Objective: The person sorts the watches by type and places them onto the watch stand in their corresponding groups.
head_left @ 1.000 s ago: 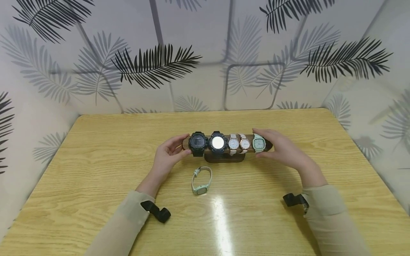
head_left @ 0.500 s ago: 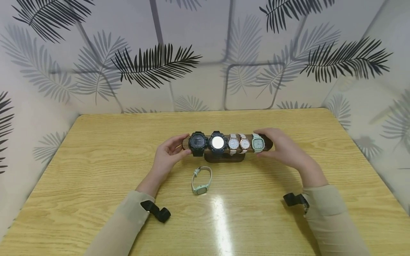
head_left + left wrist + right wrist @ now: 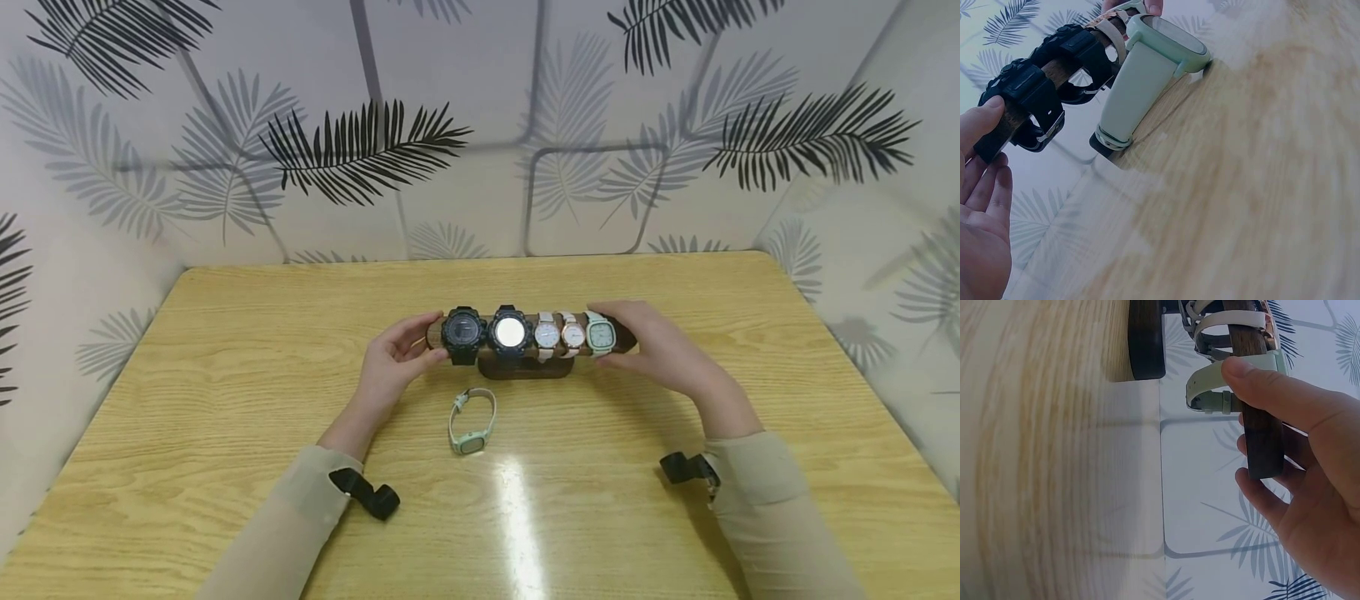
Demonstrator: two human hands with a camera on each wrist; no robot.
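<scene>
A dark brown wooden watch stand [image 3: 525, 369] holds a row of watches on its bar. My left hand [image 3: 384, 364] grips the bar's left end beside a black digital watch [image 3: 462, 331]; in the left wrist view the thumb lies on top, fingers below. At the other end my right hand [image 3: 667, 354] pinches the strap of a mint-green square watch [image 3: 601, 335] looped round the bar. The right wrist view shows the thumb on its strap [image 3: 1210, 378] and the bar end [image 3: 1264, 447] sticking out past it. A second mint-green watch [image 3: 472, 444], buckled, lies in front of the stand.
Between the two end watches sit a dark blue watch [image 3: 510, 332] with a glaring face and two white-strapped watches [image 3: 547, 335]. The wooden table [image 3: 262, 367] backs onto a leaf-patterned wall covering [image 3: 465, 200]. Light reflects off the table's front middle.
My right hand has slid the mint-green square watch a little left along the bar, toward the white-strapped watches. The left hand and the loose watch stay in place.
</scene>
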